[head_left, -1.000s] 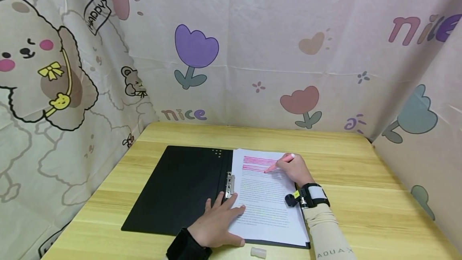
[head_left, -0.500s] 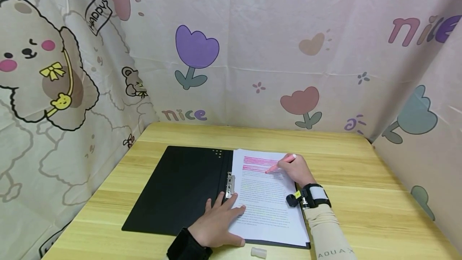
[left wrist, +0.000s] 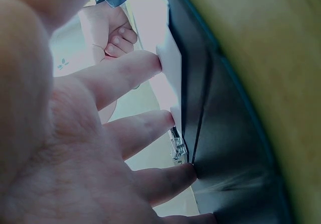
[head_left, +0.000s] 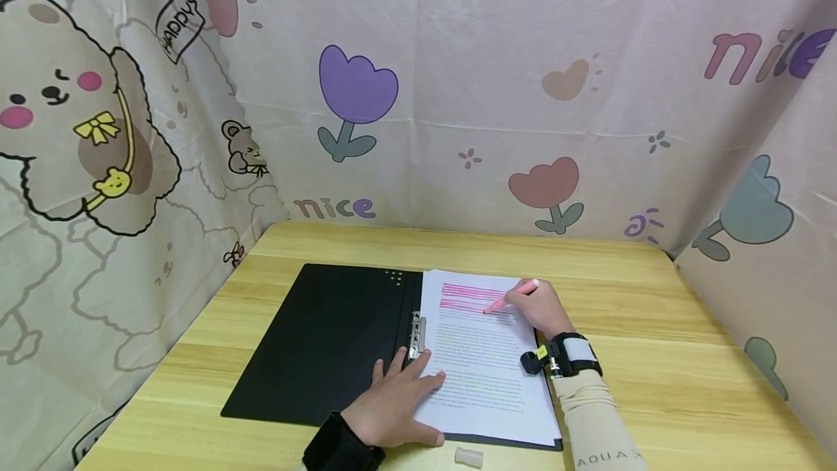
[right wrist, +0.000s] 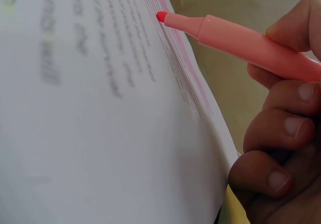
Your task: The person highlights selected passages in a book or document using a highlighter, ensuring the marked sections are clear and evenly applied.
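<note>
Between thumb and fingers, my right hand (head_left: 541, 308) grips a pink highlighter (right wrist: 251, 45), its tip on a printed line near the top of the paper (head_left: 484, 391). Several pink stripes mark the lines above it. The paper lies on the right half of an open black clip folder (head_left: 327, 340), by its metal clip (head_left: 416, 335). My left hand (head_left: 392, 405) lies with fingers spread across the folder's spine and the paper's lower left part. In the left wrist view its straight fingertips (left wrist: 150, 61) touch the paper and folder.
A small pale cap (head_left: 468, 458) lies on the wooden table (head_left: 667, 369) just below the folder's front edge. Patterned cloth (head_left: 458, 93) hangs behind the table and along both sides.
The highlighter tip has slid slightly to the right along the line, my right hand moving with it. My left hand stays in place.
</note>
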Demonstrator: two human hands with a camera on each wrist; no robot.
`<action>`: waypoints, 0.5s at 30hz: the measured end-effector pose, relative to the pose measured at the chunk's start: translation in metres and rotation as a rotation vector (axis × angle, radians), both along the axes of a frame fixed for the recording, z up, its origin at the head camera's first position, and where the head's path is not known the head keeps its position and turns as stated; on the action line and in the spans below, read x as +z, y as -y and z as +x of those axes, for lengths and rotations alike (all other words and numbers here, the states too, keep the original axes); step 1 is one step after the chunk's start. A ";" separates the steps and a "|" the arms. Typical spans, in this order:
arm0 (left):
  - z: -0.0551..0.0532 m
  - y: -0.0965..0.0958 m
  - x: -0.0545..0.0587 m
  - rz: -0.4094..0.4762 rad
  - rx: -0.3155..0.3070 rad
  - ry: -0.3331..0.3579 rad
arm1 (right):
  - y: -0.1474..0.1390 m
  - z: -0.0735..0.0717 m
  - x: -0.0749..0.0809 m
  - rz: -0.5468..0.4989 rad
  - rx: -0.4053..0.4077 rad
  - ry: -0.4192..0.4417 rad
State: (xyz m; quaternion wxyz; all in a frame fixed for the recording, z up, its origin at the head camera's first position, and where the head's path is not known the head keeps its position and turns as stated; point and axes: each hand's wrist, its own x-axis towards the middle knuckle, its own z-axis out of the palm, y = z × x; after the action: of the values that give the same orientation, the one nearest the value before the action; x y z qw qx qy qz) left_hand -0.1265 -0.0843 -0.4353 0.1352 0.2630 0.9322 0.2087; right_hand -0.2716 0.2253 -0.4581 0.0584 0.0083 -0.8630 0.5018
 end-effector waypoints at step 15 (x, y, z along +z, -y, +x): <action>0.000 0.000 0.001 0.000 0.002 0.008 | -0.005 0.001 0.002 0.020 -0.006 0.006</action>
State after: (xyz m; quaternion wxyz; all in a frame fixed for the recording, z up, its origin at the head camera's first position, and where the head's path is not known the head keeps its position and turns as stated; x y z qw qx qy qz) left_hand -0.1265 -0.0839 -0.4347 0.1386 0.2611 0.9320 0.2098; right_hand -0.2708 0.2302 -0.4565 0.0573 0.0046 -0.8682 0.4928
